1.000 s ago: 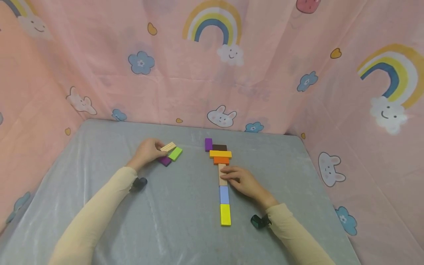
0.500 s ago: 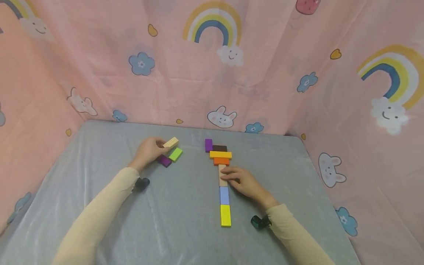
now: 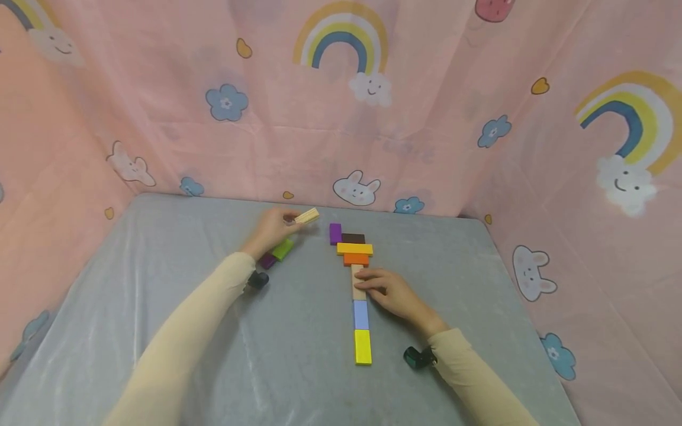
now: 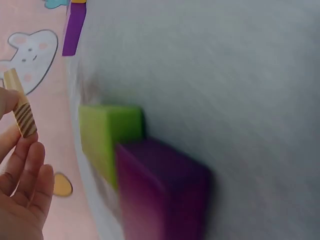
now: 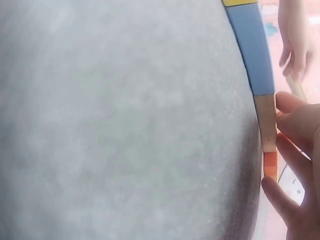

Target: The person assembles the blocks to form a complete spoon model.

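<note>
Between thumb and fingers, my left hand (image 3: 270, 232) pinches a pale wooden block (image 3: 307, 216), raised over the back of the table. Its striped grain shows in the left wrist view. My right hand (image 3: 395, 294) rests its fingertips on a natural wood block (image 3: 359, 295) in a row, fingers relaxed. Toward the front, that row continues with a blue block (image 3: 360, 315) and a yellow block (image 3: 363, 348). Behind lie an orange block (image 3: 356, 260), a longer amber block (image 3: 354, 249), a dark brown block (image 3: 353, 238) and a purple block (image 3: 335, 234).
Under the left wrist lie a loose green block (image 3: 283, 249) and a second purple block (image 3: 267, 261), touching in the left wrist view. Grey cloth covers the table (image 3: 298, 355). A pink printed curtain (image 3: 426, 148) hangs behind and at both sides.
My left hand has lifted the pale wooden block from beside the green and purple blocks and carried it right and toward the back. The right hand has stayed in place.
</note>
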Demonstrator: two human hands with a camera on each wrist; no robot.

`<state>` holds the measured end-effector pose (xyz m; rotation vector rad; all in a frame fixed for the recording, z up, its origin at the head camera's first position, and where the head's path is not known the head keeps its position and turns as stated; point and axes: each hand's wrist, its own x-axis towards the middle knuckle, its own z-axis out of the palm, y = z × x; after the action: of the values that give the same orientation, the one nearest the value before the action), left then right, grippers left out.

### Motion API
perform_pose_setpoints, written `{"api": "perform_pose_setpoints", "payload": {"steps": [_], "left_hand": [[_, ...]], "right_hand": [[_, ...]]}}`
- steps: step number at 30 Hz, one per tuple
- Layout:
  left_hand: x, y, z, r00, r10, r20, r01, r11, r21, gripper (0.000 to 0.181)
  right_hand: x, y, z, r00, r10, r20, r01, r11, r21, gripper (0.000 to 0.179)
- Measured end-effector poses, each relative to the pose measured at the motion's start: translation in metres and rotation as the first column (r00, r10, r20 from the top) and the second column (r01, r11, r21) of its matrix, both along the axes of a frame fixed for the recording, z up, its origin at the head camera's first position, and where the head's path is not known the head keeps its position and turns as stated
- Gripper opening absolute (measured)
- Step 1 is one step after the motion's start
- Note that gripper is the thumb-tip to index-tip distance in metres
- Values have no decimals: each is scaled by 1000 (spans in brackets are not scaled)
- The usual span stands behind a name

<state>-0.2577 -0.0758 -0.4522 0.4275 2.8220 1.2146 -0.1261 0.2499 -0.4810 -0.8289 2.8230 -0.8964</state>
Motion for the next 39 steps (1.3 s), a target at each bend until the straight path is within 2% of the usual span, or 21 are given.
{"api": "perform_pose_setpoints", "payload": {"steps": [7,12,16,22,26,30,39], "left_hand": [[-16,30,1,997,-71,-33,70,997,-17,35],[-21,51,2,995,-99,-19,99,995,-20,35],[-25,67,-2,990,-136,-48,134,990,-36,33],[-22,87,-5,982,-176,-72,168,980,-111,32],[-19,95,-5,983,-170,-67,156,973,-168,31],[-19,102,-10,982,-167,-86,144,964,-223,31],[-20,113,-19,978,-182,-104,148,950,-276,32]], "right_hand": [[1,-1,1,1000,15,-27,-15,1000,-4,29],[1,-1,1,999,14,-31,-14,1000,-6,29],[2,0,2,1000,9,-30,-9,1000,-4,29],[1,0,2,1000,16,-15,-16,1000,-5,28],[0,0,3,1000,24,-15,-25,1000,-16,28],[-1,0,3,1000,27,-11,-27,999,-28,27],[-1,1,2,999,42,-24,-43,999,-25,28]]}}
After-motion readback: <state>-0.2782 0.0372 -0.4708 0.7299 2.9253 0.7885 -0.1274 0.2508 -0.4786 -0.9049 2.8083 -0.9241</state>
